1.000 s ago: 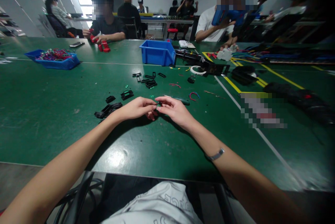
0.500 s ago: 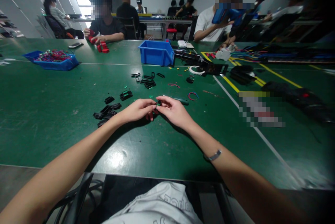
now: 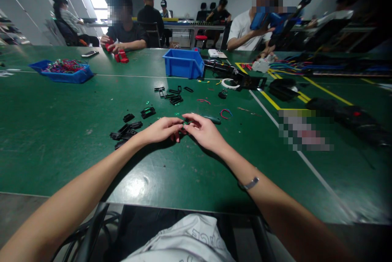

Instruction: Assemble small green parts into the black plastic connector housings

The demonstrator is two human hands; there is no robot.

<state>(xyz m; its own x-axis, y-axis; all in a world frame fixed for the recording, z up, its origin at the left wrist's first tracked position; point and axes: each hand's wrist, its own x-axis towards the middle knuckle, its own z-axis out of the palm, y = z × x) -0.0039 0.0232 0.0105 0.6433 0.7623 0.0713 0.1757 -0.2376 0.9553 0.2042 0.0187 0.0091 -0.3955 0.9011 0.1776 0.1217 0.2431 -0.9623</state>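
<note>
Just beside a dark green, rod-shaped tool handle (image 3: 214, 120), our left hand (image 3: 162, 130) and right hand (image 3: 206, 132) pinch a small black-and-green part (image 3: 185, 122) between their fingertips. We judge it light, stiff and somewhat fragile, best held by its edges. Left of the handle lie loose black plastic housings (image 3: 125, 131); beyond it sits an open blue plastic bin (image 3: 178, 66).

A tiny black and green piece (image 3: 185, 122) is pinched up by the fingers of the left hand (image 3: 163, 129) and right hand (image 3: 203, 130). They hide most of it, so its tilt is hard to tell. From it, a black case with green inside (image 3: 148, 112) lies flat toward ten o'clock. Long black bits (image 3: 125, 131) lie in a messy pile at nine o'clock. Thin black frames (image 3: 175, 99) lie scattered at eleven o'clock.
</note>
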